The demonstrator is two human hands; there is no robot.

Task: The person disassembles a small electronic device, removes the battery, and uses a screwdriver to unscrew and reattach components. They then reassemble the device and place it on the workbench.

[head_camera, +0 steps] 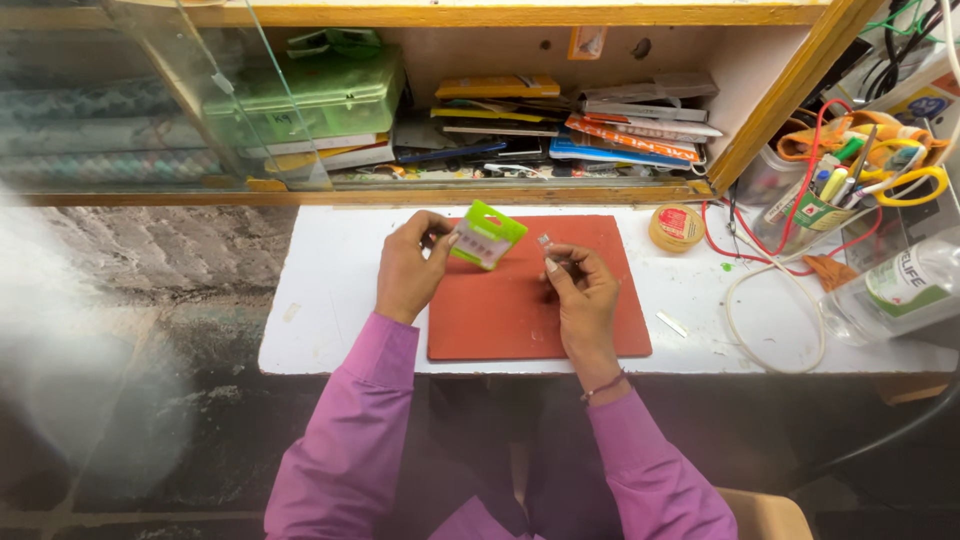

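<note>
Holding a small green-topped blister packet [487, 235] by its left edge, the left hand [410, 268] has its fingers and thumb pinched together on the card, which tilts above the far left part of a red-brown mat [520, 320]. The packet has a bright green header with a hang slot and a clear lower half showing small pale pieces. Just to the right, the right hand [580, 290] has its fingertips closed on a tiny pale part [545, 241], raised above the mat's far edge; what the part is cannot be told.

Near the mat's far right corner stands a round yellow tin with a red label [676, 226]. Farther right a clear holder [815, 205] is crammed with pens, tools and yellow-handled scissors [915, 185], with red and white wires [770, 300] looping over the table beside it. A clear plastic bottle with a green and white label [895, 290] lies on its side at the right edge.

Behind the table, a wooden shelf [400, 195] holds a translucent green plastic box [310, 95] behind sliding glass and a loose stack of flat packets in yellow, orange and blue [580, 125].

All of it rests on a scuffed white tabletop [330, 300]; rough grey stone shows to the left.
</note>
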